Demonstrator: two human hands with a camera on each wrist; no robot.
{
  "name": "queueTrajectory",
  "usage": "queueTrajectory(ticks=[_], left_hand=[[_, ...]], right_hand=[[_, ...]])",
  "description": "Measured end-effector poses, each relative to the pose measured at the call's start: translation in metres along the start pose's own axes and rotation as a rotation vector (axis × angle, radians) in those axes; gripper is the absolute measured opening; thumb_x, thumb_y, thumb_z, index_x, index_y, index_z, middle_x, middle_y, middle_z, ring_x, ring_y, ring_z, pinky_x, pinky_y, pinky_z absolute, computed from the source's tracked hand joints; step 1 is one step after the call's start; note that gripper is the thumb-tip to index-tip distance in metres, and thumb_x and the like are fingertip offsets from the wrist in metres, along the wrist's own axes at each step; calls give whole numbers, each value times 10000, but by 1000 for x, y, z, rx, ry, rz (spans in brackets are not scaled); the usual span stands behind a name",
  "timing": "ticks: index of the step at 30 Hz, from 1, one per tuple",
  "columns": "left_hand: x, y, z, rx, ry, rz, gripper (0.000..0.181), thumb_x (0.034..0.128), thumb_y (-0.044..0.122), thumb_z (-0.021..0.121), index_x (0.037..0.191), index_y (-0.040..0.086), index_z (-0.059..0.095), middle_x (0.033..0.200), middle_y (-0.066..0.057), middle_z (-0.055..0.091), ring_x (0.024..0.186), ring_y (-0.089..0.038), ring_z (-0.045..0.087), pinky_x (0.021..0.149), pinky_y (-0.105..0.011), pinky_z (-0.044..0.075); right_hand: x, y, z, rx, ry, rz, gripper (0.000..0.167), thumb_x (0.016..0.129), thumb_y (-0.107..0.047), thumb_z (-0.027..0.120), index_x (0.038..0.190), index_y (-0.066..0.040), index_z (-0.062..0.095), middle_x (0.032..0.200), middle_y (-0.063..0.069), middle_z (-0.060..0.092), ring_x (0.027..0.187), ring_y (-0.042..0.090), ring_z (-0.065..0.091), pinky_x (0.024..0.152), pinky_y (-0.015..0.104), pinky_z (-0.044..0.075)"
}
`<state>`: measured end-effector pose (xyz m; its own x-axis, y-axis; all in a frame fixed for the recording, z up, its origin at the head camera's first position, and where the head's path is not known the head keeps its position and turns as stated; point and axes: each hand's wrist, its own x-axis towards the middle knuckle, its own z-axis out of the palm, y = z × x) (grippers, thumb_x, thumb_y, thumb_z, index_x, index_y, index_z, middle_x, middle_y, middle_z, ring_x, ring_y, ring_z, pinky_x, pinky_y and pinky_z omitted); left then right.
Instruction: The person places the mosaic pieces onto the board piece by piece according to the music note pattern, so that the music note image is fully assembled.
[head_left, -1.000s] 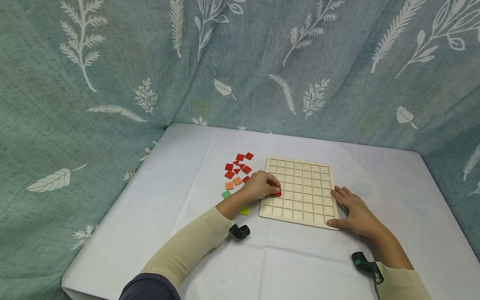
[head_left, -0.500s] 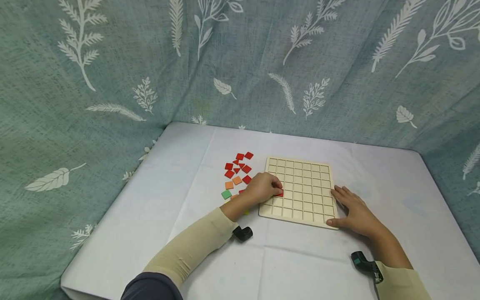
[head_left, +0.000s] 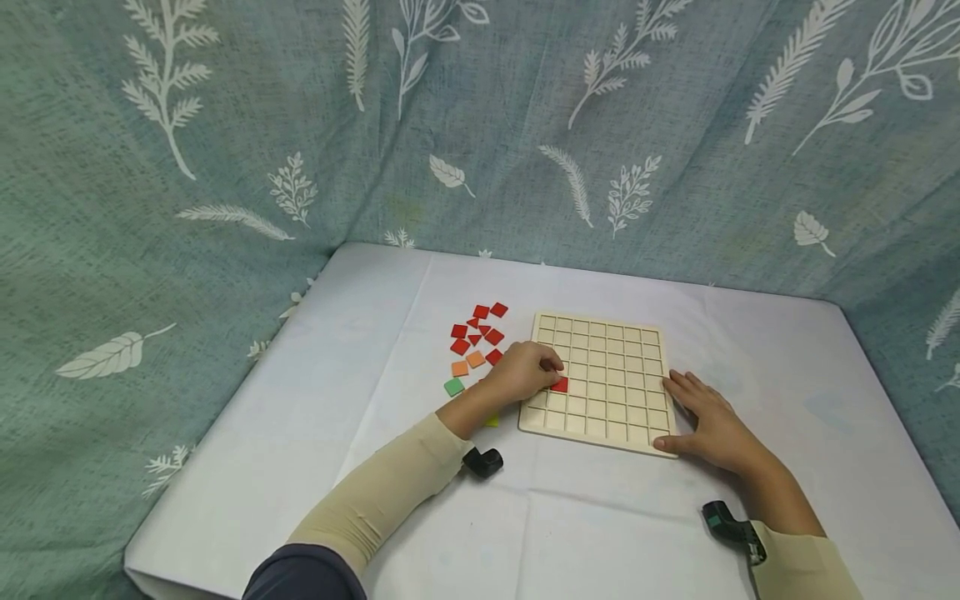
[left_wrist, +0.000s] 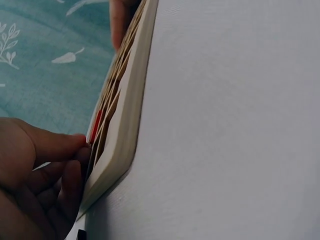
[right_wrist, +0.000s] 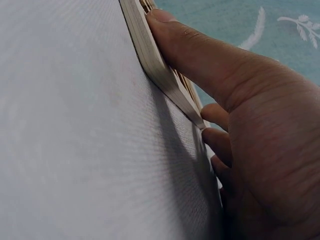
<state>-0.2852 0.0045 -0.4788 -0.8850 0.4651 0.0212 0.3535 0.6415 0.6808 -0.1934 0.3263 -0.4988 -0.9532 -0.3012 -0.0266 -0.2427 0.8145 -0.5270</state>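
Observation:
In the head view, a red square tile (head_left: 559,384) lies on a cell near the left side of the pale wooden grid board (head_left: 603,382). My left hand (head_left: 519,372) comes in from the left, its thumb and fingertips at the tile's left edge. The left wrist view shows the thumb tip against the red tile (left_wrist: 95,126), the other fingers curled beneath. At the board's right edge rests my right hand (head_left: 708,429), fingers spread along the side. Its thumb lies on the front right corner of the board (right_wrist: 150,55) in the right wrist view.
Left of the board lie several loose red tiles (head_left: 459,331), some square and some triangular. Orange tiles (head_left: 460,368), a green tile (head_left: 453,387) and a partly hidden yellow tile (head_left: 492,421) are nearer my left forearm. A leaf-patterned curtain (head_left: 480,150) hangs behind the white table (head_left: 360,500).
The red tile has shifted slightly right onto its cell, and more of it shows past my left fingertips. My right hand has stayed at the board's edge.

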Motion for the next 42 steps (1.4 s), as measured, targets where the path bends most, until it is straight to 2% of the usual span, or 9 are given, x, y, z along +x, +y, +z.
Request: queueTrajectory(ticks=[7,10,14,25,29,34,38,42], left_hand=[[-2,-7,-17,-122,-24,2,101,874,140,723,974,133,734,839,90,652,777,-81,594,699,-248,482],[-7,-15,-27,-218,-43,-2,143,879,162,728,1015,119,730,868,58,657,753,-117,625,675,-267,505],[-19,-26,-40,-280,-38,-21,170,876,177,739,1035,119,732,900,41,668,734,-170,640,646,-289,529],[-48,-42,-67,-193,2,-23,199,874,170,744,1059,101,725,884,46,668,795,-183,602,668,-301,517],[-58,-49,-70,-142,19,-38,175,870,169,744,1034,109,735,889,68,660,793,-187,575,655,-295,510],[-69,-59,-73,-119,16,-67,174,855,167,760,1020,115,744,870,68,654,783,-179,577,666,-297,507],[-73,-65,-75,-99,16,-47,176,846,154,769,1014,112,741,872,76,660,787,-173,585,688,-299,506],[-76,-66,-76,-81,2,-60,168,842,156,772,1005,133,739,868,76,656,792,-180,584,668,-295,514]], right_hand=[[3,0,-1,8,-3,10,1143,698,-614,773,1526,-21,256,1587,183,163,1453,387,47,1104,597,35],[2,0,-1,12,-3,15,1142,694,-607,779,1524,-18,261,1586,183,166,1453,388,50,1103,598,33],[1,-2,0,18,-6,13,1137,700,-605,778,1523,-16,261,1584,189,167,1451,393,53,1100,605,34],[0,-5,-2,2,-8,2,1124,714,-576,783,1522,-4,251,1583,200,159,1451,396,45,1107,591,23],[-1,-3,-1,13,-11,5,1125,711,-565,792,1521,-1,251,1582,205,159,1450,399,41,1108,589,14],[-2,-2,2,23,-9,14,1139,699,-583,791,1523,-8,254,1580,208,161,1449,403,41,1105,595,11],[0,-2,4,16,1,17,1146,691,-595,788,1523,-13,257,1580,205,166,1450,400,47,1107,591,18],[1,-2,2,9,8,14,1142,692,-586,792,1522,-12,259,1580,205,167,1449,403,50,1107,591,17]])
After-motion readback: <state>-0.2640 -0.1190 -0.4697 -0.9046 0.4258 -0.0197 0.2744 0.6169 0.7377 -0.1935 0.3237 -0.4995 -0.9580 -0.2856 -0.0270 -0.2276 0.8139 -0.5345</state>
